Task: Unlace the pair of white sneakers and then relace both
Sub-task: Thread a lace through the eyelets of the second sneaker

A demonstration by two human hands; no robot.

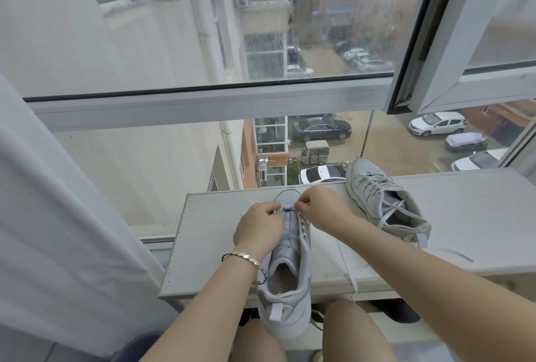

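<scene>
A white sneaker [285,280] lies on the white shelf [220,245] in front of me, toe pointing away, heel hanging over the near edge. Most of its eyelets are bare. A white lace [285,209] crosses the lowest eyelets near the toe. My left hand [258,229] pinches the lace's left end beside the shoe. My right hand [317,206] pinches the right end just across from it. The second white sneaker [385,199], still laced, lies on the shelf to the right, tilted on its side.
The shelf runs along a large window [203,100] with an opened sash [464,42] at upper right. A white curtain [58,231] hangs at the left. A loose lace end [352,280] trails over the shelf's near edge. My knees are below the shelf.
</scene>
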